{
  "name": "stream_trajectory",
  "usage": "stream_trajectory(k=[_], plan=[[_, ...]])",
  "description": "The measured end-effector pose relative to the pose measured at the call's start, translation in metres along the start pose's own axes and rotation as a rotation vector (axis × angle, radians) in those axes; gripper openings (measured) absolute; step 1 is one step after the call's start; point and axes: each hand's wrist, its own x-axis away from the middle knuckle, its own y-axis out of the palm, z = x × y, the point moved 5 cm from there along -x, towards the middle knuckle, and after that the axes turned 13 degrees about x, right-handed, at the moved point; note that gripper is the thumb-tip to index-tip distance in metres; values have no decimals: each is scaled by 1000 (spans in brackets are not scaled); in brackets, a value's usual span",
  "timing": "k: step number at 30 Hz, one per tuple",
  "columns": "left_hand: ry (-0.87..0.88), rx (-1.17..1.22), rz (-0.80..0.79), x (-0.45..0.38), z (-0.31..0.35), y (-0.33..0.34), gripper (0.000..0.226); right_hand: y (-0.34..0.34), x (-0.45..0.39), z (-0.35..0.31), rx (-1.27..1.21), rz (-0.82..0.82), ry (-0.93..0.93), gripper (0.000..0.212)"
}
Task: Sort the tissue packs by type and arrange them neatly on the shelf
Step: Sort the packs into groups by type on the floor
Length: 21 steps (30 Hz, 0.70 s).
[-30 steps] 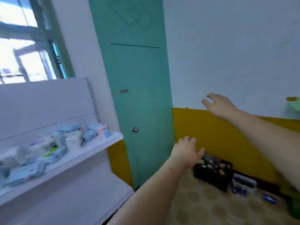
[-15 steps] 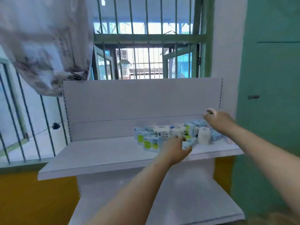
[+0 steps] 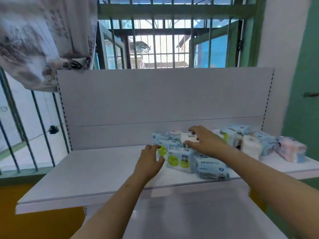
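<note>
Both hands reaching at tissue packs on shelf.
Left hand is hovering at a green-dot pack, grip loosely spread, holding nothing; right hand is reaching over the pile, fingers spread; packs are sitting jumbled on the right half of the shelf.

Showing two bare forearms, entering from the near edge. Wearing no sleeves, gloves, rings or watch on left hand or right hand. Displaying short, unpainted fingernails.
</note>
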Motion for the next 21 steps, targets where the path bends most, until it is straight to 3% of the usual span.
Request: stream_trajectory(k=[4, 8, 11, 16, 21], plan=[[-175, 240, 78, -49, -40, 6, 50, 66, -12, 7, 13, -42, -23, 72], [-311, 482, 31, -93, -70, 38, 56, 123, -30, 27, -269, -83, 53, 82], [-321, 641, -64, -113, -83, 64, 50, 136, -41, 33, -301, -42, 65, 82], [-270, 698, -130, -111, -96, 82, 45, 147, -44, 37, -318, -22, 35, 85], [-308, 846, -96, -113, -97, 76, 27, 150, -41, 41, -377, 53, 108, 81]])
